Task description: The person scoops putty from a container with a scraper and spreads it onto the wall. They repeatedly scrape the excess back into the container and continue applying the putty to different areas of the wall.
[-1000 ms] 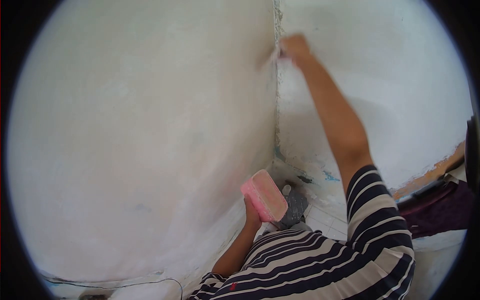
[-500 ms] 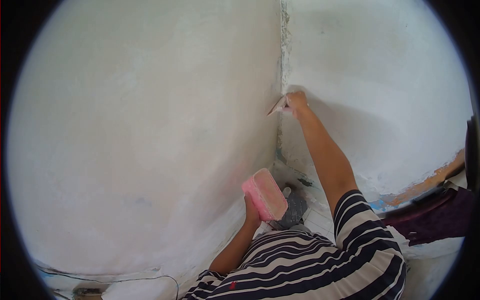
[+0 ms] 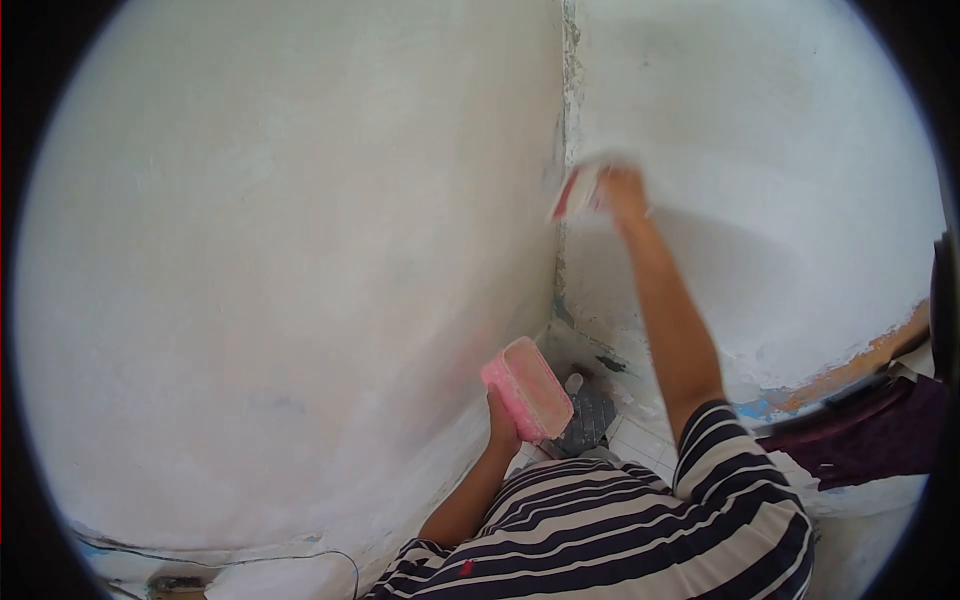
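Observation:
A pink, roughly rectangular plastic tub (image 3: 508, 398), smeared with pale filler, tilts at chest height. My left hand (image 3: 502, 420) grips it from the left side and below. Up at the corner of the room, my right hand (image 3: 626, 192) is closed on a putty knife (image 3: 577, 193) and blurred by motion. Its wide blade shows red and whitish and points left, overlapping the corner line. Rough, flaking plaster (image 3: 571, 60) runs down that corner above the knife.
Whitish walls (image 3: 300, 220) rise on both sides. Below the tub lies a grey object (image 3: 588, 420) on white floor tiles (image 3: 640, 440). Dark maroon cloth (image 3: 870, 440) lies at the right, below a peeling wall edge. A thin cable (image 3: 250, 560) runs at lower left.
My right hand has swung right, away from the corner, and the putty knife has turned so its blade face shows. My left hand and the tub have barely moved.

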{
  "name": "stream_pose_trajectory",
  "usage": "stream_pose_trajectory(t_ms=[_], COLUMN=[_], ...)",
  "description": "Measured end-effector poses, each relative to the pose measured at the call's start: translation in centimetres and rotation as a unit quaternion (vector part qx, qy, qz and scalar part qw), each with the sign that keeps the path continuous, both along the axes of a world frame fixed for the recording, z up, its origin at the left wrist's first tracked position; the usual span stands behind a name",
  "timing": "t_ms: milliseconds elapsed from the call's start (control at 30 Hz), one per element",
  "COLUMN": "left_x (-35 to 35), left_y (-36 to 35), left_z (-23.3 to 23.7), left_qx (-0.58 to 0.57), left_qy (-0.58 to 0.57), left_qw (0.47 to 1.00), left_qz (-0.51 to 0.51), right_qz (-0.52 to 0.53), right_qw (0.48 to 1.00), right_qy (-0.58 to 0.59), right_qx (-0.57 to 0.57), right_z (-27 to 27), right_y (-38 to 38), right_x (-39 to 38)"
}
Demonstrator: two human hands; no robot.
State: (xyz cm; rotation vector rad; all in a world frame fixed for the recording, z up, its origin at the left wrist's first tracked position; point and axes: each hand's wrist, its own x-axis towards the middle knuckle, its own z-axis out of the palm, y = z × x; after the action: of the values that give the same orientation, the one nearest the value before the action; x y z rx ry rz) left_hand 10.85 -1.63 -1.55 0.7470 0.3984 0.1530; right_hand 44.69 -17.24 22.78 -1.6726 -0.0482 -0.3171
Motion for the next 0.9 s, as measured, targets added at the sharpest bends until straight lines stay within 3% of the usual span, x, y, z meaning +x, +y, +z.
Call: stream_pose_trajectory(t_ms=[33, 67, 100, 167, 200, 233, 267, 300, 333, 367, 400, 433, 467, 533, 567, 633, 700, 733, 767, 833, 900], left_x=[-0.2, -0.2, -0.2, -0.2, -0.2, -0.4, -0.4, -0.6, -0.5, -0.3, -0.3, -0.5, -0.6, -0.6, -0.6, -0.5, -0.5, -0.6, -0.6, -0.5, -0.8], left_y=[-0.2, -0.3, -0.2, -0.2, -0.2, -0.1, -0.1, -0.3, -0.3, -0.1, 0.1, 0.1, 0.1, 0.0, -0.1, -0.1, -0.1, 0.0, 0.0, 0.0, -0.2], left_z=[0.3, 1.1, 1.8, 2.2, 2.3, 2.4, 2.6, 2.7, 2.1, 1.1, 0.4, 0.5, 0.6, 1.2, 1.5, 1.6, 1.0, 0.6, 0.3, 0.6, 1.9], left_qx=[-0.002, 0.002, 0.008, 0.004, -0.002, -0.001, 0.006, 0.012, 0.012, 0.007, 0.003, 0.004, -0.002, -0.010, -0.013, -0.016, -0.011, -0.011, -0.012, -0.011, -0.008], left_qy=[0.001, 0.010, 0.019, 0.017, 0.018, 0.020, 0.022, 0.024, 0.026, 0.025, 0.026, 0.030, 0.033, 0.037, 0.033, 0.026, 0.018, 0.019, 0.022, 0.026, 0.034], left_qw=[1.000, 1.000, 1.000, 1.000, 1.000, 1.000, 1.000, 0.999, 0.999, 1.000, 1.000, 0.999, 0.999, 0.999, 0.999, 1.000, 1.000, 1.000, 1.000, 1.000, 0.999], left_qz=[0.001, -0.001, -0.003, 0.005, 0.012, 0.013, 0.017, 0.021, 0.020, 0.017, 0.013, 0.012, 0.013, 0.009, 0.004, 0.001, -0.002, 0.000, 0.000, 0.003, -0.008], right_qz=[-0.138, -0.062, -0.062, 0.048, 0.049, 0.029, 0.023, 0.052, 0.064, 0.071, 0.161, 0.120, 0.117, 0.142, 0.184, 0.080, -0.005, -0.052, -0.064, -0.028, 0.007], right_qw=[0.971, 0.988, 0.988, 0.962, 0.962, 0.940, 0.958, 0.965, 0.991, 0.975, 0.971, 0.965, 0.965, 0.966, 0.958, 0.974, 0.982, 0.994, 0.984, 0.968, 0.967], right_qy=[-0.046, 0.051, 0.050, -0.226, -0.225, -0.108, -0.030, -0.155, -0.108, -0.196, -0.115, -0.114, -0.111, -0.210, -0.184, -0.076, 0.026, 0.064, 0.140, 0.190, 0.206], right_qx=[-0.187, -0.129, -0.128, -0.147, -0.144, -0.323, -0.284, -0.205, -0.045, -0.080, 0.133, 0.206, 0.207, 0.059, 0.123, 0.199, 0.189, 0.072, 0.087, 0.162, 0.152], right_z=[-7.9, -7.5, -13.9, -24.4, -15.8, -5.7, 2.9, 4.6, 11.9, 14.0, 19.2, 21.5, 20.9, 19.2, 16.6, 9.8, -1.4, -8.6, -11.7, -15.3, -14.5], right_y=[1.6, 2.6, 2.9, 4.8, 4.2, 5.3, 4.9, 4.0, 3.2, 1.9, 0.9, 0.4, -0.5, -2.6, -2.6, -1.1, 0.0, 0.4, 1.5, 3.2, 4.2], right_x=[2.3, -2.2, 2.4, 13.4, 10.6, 6.2, 3.1, 7.8, 2.8, 7.0, 1.3, -0.3, 0.2, 1.7, 0.2, -2.5, -1.5, 0.8, -0.5, -1.4, 0.7])
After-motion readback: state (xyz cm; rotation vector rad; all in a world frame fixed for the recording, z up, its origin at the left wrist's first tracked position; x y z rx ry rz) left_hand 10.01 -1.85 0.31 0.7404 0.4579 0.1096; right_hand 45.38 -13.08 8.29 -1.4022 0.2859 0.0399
